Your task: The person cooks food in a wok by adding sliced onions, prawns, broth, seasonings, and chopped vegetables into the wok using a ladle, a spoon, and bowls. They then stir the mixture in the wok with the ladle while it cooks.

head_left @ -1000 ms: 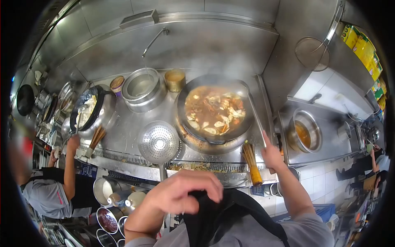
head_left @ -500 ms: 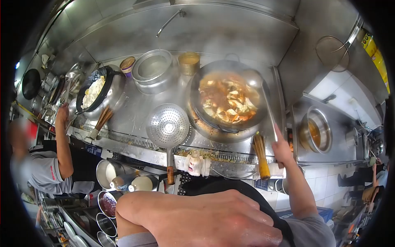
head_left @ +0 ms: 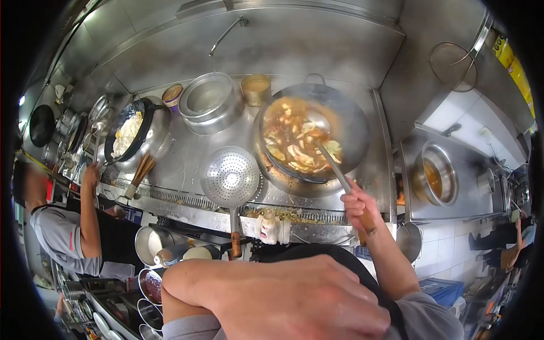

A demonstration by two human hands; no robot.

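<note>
My right hand (head_left: 361,204) is closed around the handle of a ladle (head_left: 335,164), whose wooden end sticks out below my fist. The ladle's bowl sits in the brown, saucy food (head_left: 294,144) with pale pieces, inside a large black wok (head_left: 354,133) on the range. Steam drifts over the wok. My left hand (head_left: 300,294) is very close to the camera, its back toward me. Its fingers look curled, and whatever they may hold is hidden. A perforated skimmer (head_left: 231,175) with a wooden handle lies left of the wok, touched by neither hand.
A metal pot (head_left: 209,107) and a tin can (head_left: 256,90) stand behind the skimmer. At left, a co-worker (head_left: 68,232) reaches toward another wok (head_left: 148,133) holding white food. A bamboo brush (head_left: 141,173) leans nearby. To the right is a steel basin (head_left: 445,170) with brown liquid.
My right hand has moved left and the ladle's bowl has swung from the wok's right side into the food. The food's surface has shifted. My left hand stays nearly in place.
</note>
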